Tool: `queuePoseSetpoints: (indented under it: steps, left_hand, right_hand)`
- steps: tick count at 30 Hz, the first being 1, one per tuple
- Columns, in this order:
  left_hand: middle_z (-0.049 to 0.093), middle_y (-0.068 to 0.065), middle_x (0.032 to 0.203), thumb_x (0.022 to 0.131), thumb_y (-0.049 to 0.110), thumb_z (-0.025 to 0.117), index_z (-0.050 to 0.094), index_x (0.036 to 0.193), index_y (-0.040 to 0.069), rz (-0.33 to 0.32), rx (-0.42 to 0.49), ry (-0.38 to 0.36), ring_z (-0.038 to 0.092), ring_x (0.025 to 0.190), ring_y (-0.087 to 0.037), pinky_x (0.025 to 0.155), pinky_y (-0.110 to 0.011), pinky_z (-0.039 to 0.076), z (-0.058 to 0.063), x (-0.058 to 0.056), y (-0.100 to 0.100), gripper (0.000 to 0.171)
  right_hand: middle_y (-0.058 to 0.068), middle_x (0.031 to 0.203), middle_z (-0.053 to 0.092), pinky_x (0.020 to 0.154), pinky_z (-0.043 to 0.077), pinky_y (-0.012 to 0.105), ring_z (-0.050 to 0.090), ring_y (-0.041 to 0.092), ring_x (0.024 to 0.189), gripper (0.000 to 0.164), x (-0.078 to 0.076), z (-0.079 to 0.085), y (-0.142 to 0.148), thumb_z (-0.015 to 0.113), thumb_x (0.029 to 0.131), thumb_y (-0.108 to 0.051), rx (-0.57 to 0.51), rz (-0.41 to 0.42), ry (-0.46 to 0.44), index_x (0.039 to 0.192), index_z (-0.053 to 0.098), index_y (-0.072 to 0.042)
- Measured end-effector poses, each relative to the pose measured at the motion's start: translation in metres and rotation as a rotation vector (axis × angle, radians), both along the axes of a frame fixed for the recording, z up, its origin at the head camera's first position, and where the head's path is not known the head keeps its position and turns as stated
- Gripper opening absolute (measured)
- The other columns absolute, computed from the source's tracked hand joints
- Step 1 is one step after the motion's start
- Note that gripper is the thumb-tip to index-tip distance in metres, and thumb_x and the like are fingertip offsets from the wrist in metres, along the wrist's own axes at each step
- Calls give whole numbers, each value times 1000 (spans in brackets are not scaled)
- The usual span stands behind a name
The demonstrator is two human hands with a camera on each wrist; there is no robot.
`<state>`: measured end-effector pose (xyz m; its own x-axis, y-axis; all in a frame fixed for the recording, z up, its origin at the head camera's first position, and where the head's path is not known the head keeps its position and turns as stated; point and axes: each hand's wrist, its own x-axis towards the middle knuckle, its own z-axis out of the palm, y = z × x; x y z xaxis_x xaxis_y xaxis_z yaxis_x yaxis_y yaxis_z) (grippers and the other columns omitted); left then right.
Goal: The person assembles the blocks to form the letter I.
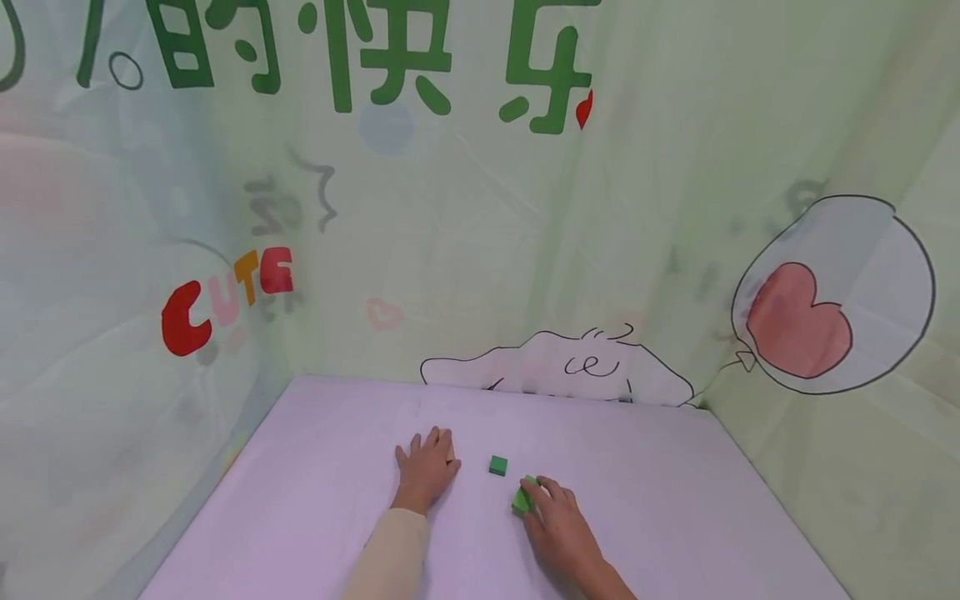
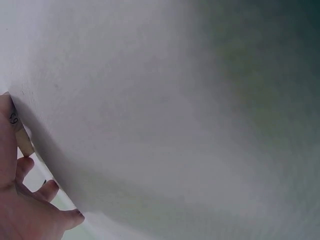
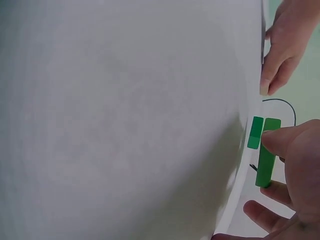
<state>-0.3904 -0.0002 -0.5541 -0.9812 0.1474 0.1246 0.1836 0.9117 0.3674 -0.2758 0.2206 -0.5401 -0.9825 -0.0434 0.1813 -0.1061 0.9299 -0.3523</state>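
In the head view my left hand (image 1: 427,471) lies on the table with fingers spread, a pale wooden block (image 1: 448,446) between its thumb and index finger. That wooden block (image 2: 21,132) shows a dark mark at the edge of the left wrist view. My right hand (image 1: 558,521) pinches a long light green block (image 1: 521,502) between thumb and fingers. In the right wrist view the long green block (image 3: 268,155) is seen side-on. Between the hands, a small dark green block (image 1: 498,466) sits on the table, touched by neither hand.
The table (image 1: 637,467) has a light purple cover. Printed cloth curtains (image 1: 465,250) stand behind it and at both sides, close to its edges.
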Motion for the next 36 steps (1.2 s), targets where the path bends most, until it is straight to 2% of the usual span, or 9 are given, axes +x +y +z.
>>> queuePoseSetpoints:
  steps: [7, 21, 31, 36]
  left_hand:
    - [46, -12, 161, 101, 40, 65, 50, 153, 17, -4, -5, 7, 39, 147, -46, 114, -76, 24, -3, -3, 0, 59]
    - [46, -12, 161, 101, 40, 64, 49, 153, 16, -1, -7, -7, 38, 148, -46, 115, -76, 24, 0, 1, -1, 59]
    - [43, -13, 163, 102, 39, 63, 47, 155, 15, -3, -2, -24, 36, 149, -46, 116, -76, 21, 1, 1, 1, 60]
    - [45, -13, 161, 102, 39, 64, 49, 154, 15, 1, -9, -4, 38, 148, -47, 115, -76, 23, 0, 2, 1, 59]
  right_hand:
    - [15, 148, 55, 103, 51, 55, 53, 38, 132, 49, 2, 2, -4, 75, 94, -17, 1, 15, -10, 141, 63, -17]
    - [14, 150, 53, 106, 50, 56, 52, 37, 134, 51, 8, 2, -8, 76, 94, -18, -7, 21, -59, 143, 61, -18]
    - [12, 152, 51, 106, 49, 57, 51, 35, 134, 50, 15, 2, -8, 73, 95, -20, -44, 28, -113, 144, 61, -20]
    - [13, 152, 51, 105, 49, 59, 51, 35, 134, 50, 18, 4, -11, 73, 96, -22, -53, 57, -157, 145, 60, -21]
